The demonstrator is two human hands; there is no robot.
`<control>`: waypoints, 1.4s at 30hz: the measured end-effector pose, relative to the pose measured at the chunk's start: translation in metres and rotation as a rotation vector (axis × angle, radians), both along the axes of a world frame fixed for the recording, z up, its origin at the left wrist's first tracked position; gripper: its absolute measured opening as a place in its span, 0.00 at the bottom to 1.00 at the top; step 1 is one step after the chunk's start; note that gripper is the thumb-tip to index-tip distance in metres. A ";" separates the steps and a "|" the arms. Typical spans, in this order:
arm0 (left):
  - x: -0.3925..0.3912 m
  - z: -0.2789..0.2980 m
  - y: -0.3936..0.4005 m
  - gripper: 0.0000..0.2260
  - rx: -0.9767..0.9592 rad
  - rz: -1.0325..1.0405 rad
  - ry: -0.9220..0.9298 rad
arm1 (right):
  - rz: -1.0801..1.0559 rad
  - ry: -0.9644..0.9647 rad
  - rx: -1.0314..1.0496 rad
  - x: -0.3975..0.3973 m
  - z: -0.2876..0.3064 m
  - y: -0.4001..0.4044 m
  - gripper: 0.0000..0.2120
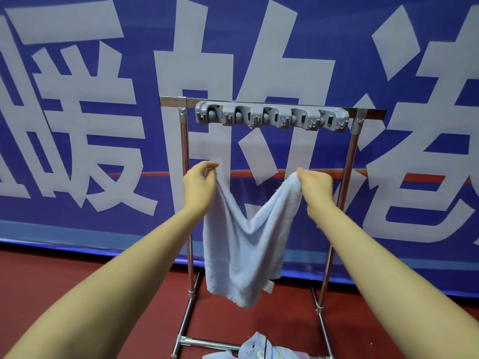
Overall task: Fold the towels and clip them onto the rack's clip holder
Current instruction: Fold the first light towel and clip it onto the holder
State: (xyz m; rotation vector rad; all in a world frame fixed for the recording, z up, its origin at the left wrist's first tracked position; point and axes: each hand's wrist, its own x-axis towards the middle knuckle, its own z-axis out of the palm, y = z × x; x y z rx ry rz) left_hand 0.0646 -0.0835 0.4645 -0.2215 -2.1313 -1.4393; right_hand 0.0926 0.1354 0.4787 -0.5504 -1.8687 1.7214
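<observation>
— How were the fingers set?
— The left hand (199, 183) pinched one top corner of the pale blue towel (241, 244), fingers curled; the right hand (315, 186) gripped the other corner. Both arms reached forward, level.
— And the towel?
— It hung lengthwise downward below both hands, sagging in a V between them, in front of the rack (185, 156), beneath the grey clip holder (272, 116). More towels (259, 349) lay on the floor.

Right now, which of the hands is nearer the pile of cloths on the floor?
Right. The right hand is above the pile of cloths and slightly to its right; the left hand is farther, above and to its left.
</observation>
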 end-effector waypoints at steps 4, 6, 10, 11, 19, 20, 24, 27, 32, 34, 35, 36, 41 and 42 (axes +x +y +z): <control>0.000 0.001 -0.011 0.18 0.155 0.090 -0.147 | -0.139 0.020 0.076 0.000 -0.003 0.018 0.13; -0.003 -0.002 -0.015 0.21 0.170 0.116 -0.199 | -0.165 0.009 0.124 0.001 -0.007 0.022 0.15; -0.006 -0.007 -0.019 0.22 0.267 0.142 -0.256 | -0.221 0.034 0.077 0.002 -0.015 0.030 0.13; -0.007 -0.008 -0.019 0.20 0.286 0.145 -0.258 | -0.202 0.046 0.056 0.003 -0.016 0.032 0.10; -0.004 -0.007 -0.017 0.11 0.344 0.214 -0.228 | -0.244 0.085 0.237 0.011 -0.014 0.040 0.10; -0.003 -0.008 -0.017 0.12 0.345 0.216 -0.231 | -0.259 0.084 0.253 0.012 -0.014 0.041 0.10; -0.004 -0.009 -0.015 0.17 0.360 0.197 -0.261 | -0.307 0.054 0.253 0.013 -0.010 0.044 0.11; -0.005 -0.006 -0.016 0.17 0.408 0.206 -0.271 | -0.324 0.084 0.188 0.011 -0.009 0.044 0.09; -0.012 -0.004 -0.016 0.14 0.262 0.239 -0.281 | -0.230 0.058 0.290 0.005 -0.015 0.048 0.10; -0.017 -0.006 -0.015 0.14 0.149 0.252 -0.306 | -0.181 0.000 0.353 0.002 -0.017 0.049 0.11; -0.018 -0.005 -0.015 0.14 0.064 0.264 -0.329 | -0.153 -0.031 0.395 0.000 -0.018 0.050 0.12; -0.018 -0.005 -0.015 0.13 -0.036 0.279 -0.356 | -0.117 -0.069 0.444 -0.001 -0.019 0.051 0.11; -0.015 0.002 -0.020 0.07 -0.423 0.344 -0.344 | -0.138 -0.179 0.675 -0.004 -0.016 0.052 0.08; -0.016 0.003 -0.022 0.07 -0.478 0.349 -0.328 | -0.155 -0.170 0.709 -0.003 -0.014 0.052 0.08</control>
